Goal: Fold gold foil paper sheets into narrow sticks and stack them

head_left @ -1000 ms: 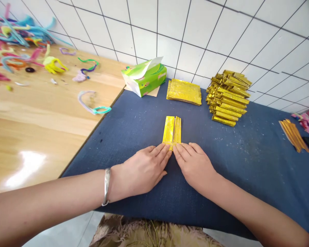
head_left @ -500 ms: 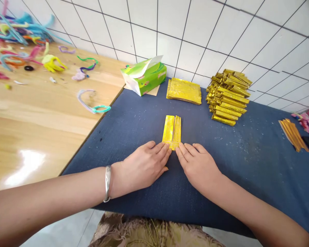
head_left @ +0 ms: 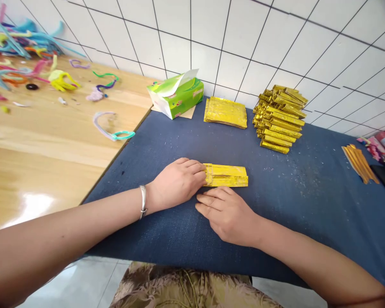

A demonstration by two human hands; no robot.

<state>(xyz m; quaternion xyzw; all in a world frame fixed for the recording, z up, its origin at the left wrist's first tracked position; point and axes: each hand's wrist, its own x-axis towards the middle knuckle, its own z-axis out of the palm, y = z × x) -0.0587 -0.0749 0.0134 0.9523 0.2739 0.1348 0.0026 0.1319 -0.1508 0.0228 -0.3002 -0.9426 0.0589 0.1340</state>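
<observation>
A folded gold paper lies sideways on the dark blue cloth, its long side running left to right. My left hand has its fingers closed on the paper's left end, which they cover. Just below the paper, my right hand rests with fingers curled together near its lower edge; its fingertips are close to my left hand, and whether they pinch anything is hidden.
Behind are a green tissue box, a stack of flat gold sheets and a pile of gold rolls. Orange strips lie far right. Colourful pipe cleaners cover the wooden table's back left.
The gold paper has turned from pointing away from me to lying sideways. My left hand moved up and took its left end; my right hand shifted lower and left, off the paper's near end.
</observation>
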